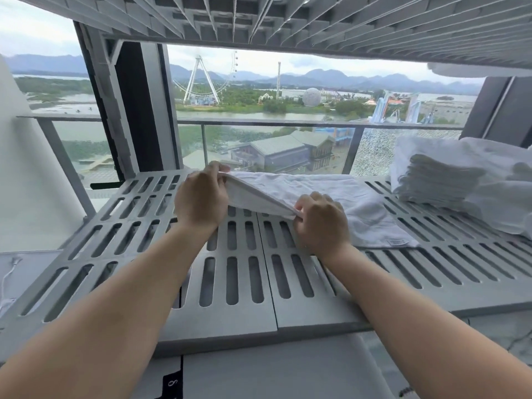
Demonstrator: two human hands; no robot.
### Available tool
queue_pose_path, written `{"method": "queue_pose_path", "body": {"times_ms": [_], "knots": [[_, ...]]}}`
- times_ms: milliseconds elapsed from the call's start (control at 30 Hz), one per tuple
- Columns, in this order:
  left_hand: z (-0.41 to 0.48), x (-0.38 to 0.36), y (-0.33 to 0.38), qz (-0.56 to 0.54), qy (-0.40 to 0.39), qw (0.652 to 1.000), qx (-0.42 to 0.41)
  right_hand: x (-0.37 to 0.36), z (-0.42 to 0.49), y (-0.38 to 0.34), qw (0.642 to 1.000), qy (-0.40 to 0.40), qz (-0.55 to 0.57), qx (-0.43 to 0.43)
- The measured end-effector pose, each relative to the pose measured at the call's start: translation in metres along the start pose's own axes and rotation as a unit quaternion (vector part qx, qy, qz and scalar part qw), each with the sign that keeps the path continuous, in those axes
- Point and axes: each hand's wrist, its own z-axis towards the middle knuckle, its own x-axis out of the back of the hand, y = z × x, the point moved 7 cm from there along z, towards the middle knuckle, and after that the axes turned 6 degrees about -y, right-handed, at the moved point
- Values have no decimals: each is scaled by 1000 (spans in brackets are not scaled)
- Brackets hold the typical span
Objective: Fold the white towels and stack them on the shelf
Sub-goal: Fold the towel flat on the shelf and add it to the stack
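A white towel [331,194] lies spread on the grey slotted shelf [244,283], its left edge lifted off the surface. My left hand [201,200] pinches the far left corner of that towel. My right hand [322,223] grips the near left corner, fingers curled round the hem. A label shows at the towel's near right corner. At the right end of the shelf sits a stack of folded white towels [437,180].
More loose white cloth [489,168] is piled behind and around the stack at the right. Another slotted shelf [288,18] hangs close overhead. Behind the shelf is a window with a glass balcony railing [288,123]. A white cable [11,272] lies at the lower left.
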Motion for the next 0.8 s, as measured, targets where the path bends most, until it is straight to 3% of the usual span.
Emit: {"method": "queue_pose_path", "body": {"times_ms": [100,200,300,367,433,533,633,700,800], "knots": [[3,-10,13,-64,-2,998,1,4,3,19,997,-1,77,1],[0,-27,58,-94,-44,989,-109,0,11,43,966,-50,250,-50],[-4,-48,85,-48,-92,980,-168,-7,14,57,957,-103,266,-45],[-7,-56,94,15,-81,982,-169,-12,12,67,959,-149,239,-19],[-6,-52,93,72,-26,989,-129,-20,9,71,957,-212,197,22],[0,-31,64,119,47,992,21,-20,5,79,951,-252,146,99],[-12,-30,24,155,-11,973,168,-12,2,105,941,-281,146,121],[-28,-44,23,196,-61,961,187,-6,0,125,934,-294,154,133],[-39,-59,39,232,-65,956,166,6,2,152,934,-283,166,144]]}}
